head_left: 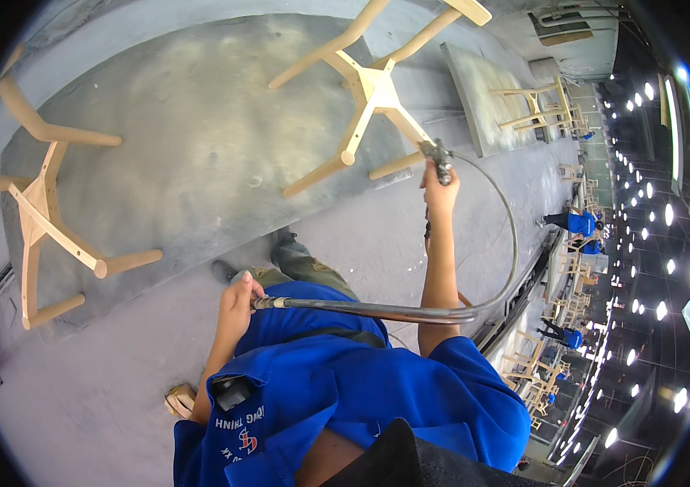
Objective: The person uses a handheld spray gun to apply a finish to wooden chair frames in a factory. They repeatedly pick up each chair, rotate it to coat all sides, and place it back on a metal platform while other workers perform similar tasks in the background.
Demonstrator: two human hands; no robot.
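My right hand (440, 195) is stretched forward, its fingers wrapped round a metal spray gun (440, 161). A thin hose (511, 219) runs from the gun in a wide loop at the right. Back across my body come dark hoses (361, 308), their fittings reaching my left hand (239, 304). That hand is closed at the fitting end, thumb pointing up. Just beyond the gun is a leg of a pale wooden chair frame (377, 88), lying on a large grey table (182, 105). Whether gun and leg touch, I cannot tell. Another wooden chair frame (35, 196) lies at the table's left end.
Further right, a second grey board (475, 105) bears another chair frame (543, 109). People in blue shirts (580, 223) and rows of chairs (531, 365) fill the right distance. My feet are beside the table's near edge. A tan object (181, 399) lies behind my left elbow.
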